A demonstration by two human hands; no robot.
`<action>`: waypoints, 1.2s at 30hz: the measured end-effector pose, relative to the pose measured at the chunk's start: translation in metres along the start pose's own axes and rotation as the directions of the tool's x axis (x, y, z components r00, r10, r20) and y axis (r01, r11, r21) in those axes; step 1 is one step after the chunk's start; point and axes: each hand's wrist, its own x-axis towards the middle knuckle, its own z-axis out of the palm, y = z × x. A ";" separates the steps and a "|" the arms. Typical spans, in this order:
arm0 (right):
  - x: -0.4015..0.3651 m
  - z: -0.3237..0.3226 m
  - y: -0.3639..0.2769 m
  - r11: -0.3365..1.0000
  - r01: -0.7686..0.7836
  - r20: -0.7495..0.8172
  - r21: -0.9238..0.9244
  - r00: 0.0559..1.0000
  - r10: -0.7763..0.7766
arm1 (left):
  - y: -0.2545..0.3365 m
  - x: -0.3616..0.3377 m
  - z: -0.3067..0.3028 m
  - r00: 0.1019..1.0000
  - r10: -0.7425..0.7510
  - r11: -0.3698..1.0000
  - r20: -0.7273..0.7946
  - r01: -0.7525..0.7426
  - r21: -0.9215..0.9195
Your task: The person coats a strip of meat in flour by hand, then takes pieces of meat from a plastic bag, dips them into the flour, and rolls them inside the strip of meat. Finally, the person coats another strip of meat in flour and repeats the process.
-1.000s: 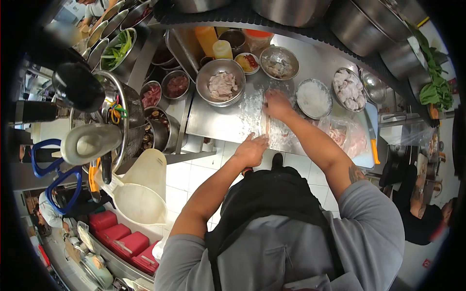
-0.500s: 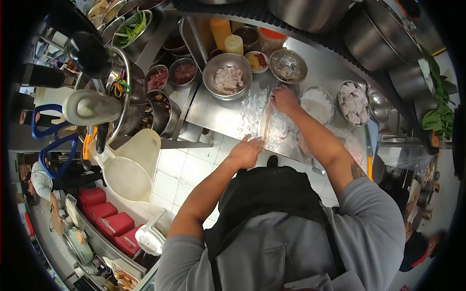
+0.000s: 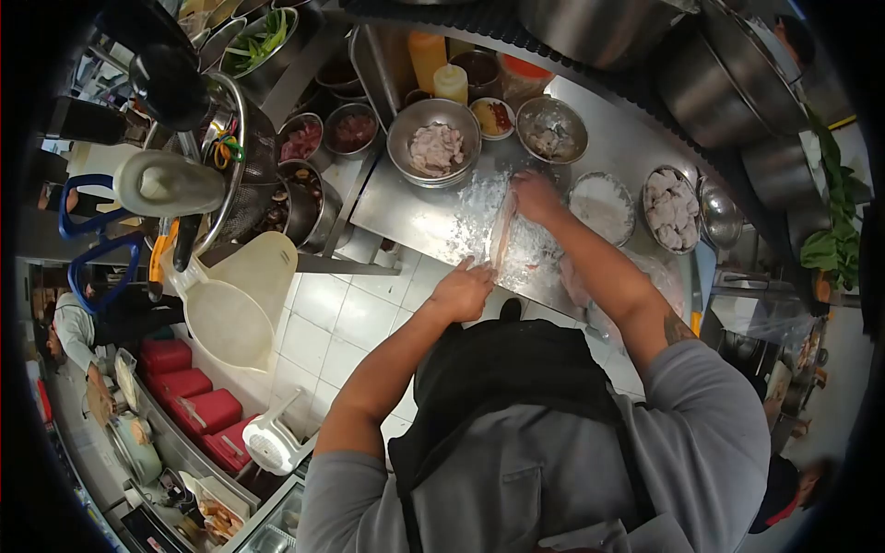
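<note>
A long, thin wooden rolling pin (image 3: pixel 502 231), dusted white, lies lengthwise across the floured steel worktop. My right hand (image 3: pixel 536 197) is closed over its far end, with fingers partly hidden from above. At the near end, by the counter's front edge, my left hand (image 3: pixel 464 290) rests with fingers bent over the pin. White flour (image 3: pixel 472 221) is smeared on the steel to both sides. Right of my right hand stands a round dish of white flour (image 3: pixel 601 208). Farther right is a bowl of pale, coated pieces (image 3: pixel 671 208).
Behind the pin are a steel bowl of pale meat (image 3: pixel 436 152), a small bowl of red and yellow food (image 3: pixel 492 118) and a floury steel bowl (image 3: pixel 551 131). A plastic bag (image 3: pixel 645 288) lies under my right forearm. A strainer and pitcher (image 3: pixel 230 318) hang left.
The rolling pin has shifted slightly to the left on the worktop, with both hands moving along with it. The view has tilted a little.
</note>
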 end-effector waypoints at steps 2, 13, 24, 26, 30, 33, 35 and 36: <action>0.006 0.011 0.013 0.998 -0.048 -0.051 -0.039 0.998 0.046 | -0.002 -0.002 0.007 1.000 0.000 1.000 -0.029 0.000 -0.020; -0.010 -0.009 0.007 0.998 -0.051 0.019 0.022 0.999 0.051 | -0.014 0.009 0.003 0.949 -0.144 0.989 -0.281 0.131 -0.065; -0.108 -0.024 -0.079 0.996 0.009 0.035 -0.091 0.999 -0.005 | -0.011 0.025 0.002 0.976 -0.178 0.977 -0.128 0.191 0.099; -0.132 -0.060 -0.077 0.980 -0.168 0.034 0.105 0.986 0.166 | 0.001 0.025 -0.022 0.965 -0.189 0.972 -0.184 0.210 0.106; -0.195 -0.146 -0.048 0.780 -0.491 0.101 0.387 0.864 0.494 | 0.021 0.047 -0.035 0.916 -0.169 0.980 -0.364 0.117 -0.161; -0.251 -0.155 0.002 0.804 -0.585 0.134 0.103 0.809 0.572 | 0.063 0.082 -0.053 0.873 -0.012 0.964 -0.487 -0.119 -0.236; -0.273 -0.136 0.026 0.815 -0.578 0.188 -0.045 0.796 0.575 | 0.098 0.106 -0.062 0.818 0.141 0.926 -0.558 -0.308 -0.217; -0.274 -0.129 0.033 0.816 -0.569 0.234 -0.106 0.783 0.576 | 0.116 0.120 -0.066 0.844 0.206 0.915 -0.495 -0.346 -0.209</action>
